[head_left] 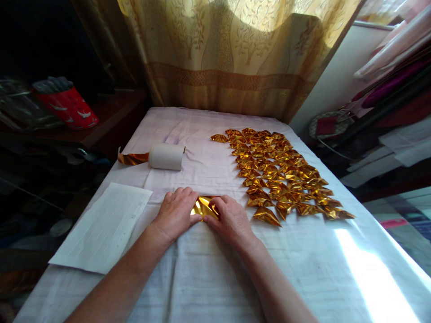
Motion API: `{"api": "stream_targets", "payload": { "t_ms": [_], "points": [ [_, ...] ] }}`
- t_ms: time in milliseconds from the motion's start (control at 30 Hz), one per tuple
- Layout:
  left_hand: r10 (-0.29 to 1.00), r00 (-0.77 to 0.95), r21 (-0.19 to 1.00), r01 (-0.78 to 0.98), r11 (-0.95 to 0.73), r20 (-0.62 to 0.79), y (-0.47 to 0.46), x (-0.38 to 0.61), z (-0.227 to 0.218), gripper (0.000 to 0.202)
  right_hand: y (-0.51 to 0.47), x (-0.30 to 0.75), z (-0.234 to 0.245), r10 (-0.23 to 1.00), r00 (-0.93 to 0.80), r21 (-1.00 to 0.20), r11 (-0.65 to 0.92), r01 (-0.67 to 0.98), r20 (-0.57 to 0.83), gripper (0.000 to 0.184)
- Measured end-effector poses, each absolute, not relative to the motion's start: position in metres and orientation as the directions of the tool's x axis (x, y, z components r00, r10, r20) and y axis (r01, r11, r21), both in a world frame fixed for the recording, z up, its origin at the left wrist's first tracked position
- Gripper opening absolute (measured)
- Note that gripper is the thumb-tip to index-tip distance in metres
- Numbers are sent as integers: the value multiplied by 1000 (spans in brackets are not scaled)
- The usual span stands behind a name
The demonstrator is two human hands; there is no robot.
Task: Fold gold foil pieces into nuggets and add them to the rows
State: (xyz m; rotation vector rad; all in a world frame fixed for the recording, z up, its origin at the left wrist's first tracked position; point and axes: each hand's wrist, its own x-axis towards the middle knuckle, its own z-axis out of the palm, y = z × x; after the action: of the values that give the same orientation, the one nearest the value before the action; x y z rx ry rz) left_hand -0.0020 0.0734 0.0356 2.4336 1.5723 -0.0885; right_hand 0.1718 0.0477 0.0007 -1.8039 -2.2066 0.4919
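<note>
A small piece of gold foil paper (204, 207) lies on the white cloth-covered table (208, 264), between my two hands. My left hand (177, 211) lies flat with its fingers pressing the foil's left edge. My right hand (229, 219) pinches and presses the foil's right side. Most of the foil piece is hidden under my fingers. To the right, several folded gold foil pieces (279, 172) lie in rows on the cloth.
A white roll with a gold foil strip trailing left (165, 156) lies at the table's left. A lined white sheet (106, 226) lies at the near left. A patterned curtain (235, 54) hangs behind. Cluttered shelves stand on both sides.
</note>
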Motion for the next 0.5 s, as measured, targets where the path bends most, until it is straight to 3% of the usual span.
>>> {"api": "stream_targets", "payload": {
  "t_ms": [300,500],
  "points": [
    [889,421,195,901,-387,-180,75,-3,35,34,45,196,8,957,-266,-529,165,832,-119,26],
    [889,421,192,902,-388,-181,75,-5,36,30,39,209,1,967,-243,-617,141,774,-83,25]
  ]
}}
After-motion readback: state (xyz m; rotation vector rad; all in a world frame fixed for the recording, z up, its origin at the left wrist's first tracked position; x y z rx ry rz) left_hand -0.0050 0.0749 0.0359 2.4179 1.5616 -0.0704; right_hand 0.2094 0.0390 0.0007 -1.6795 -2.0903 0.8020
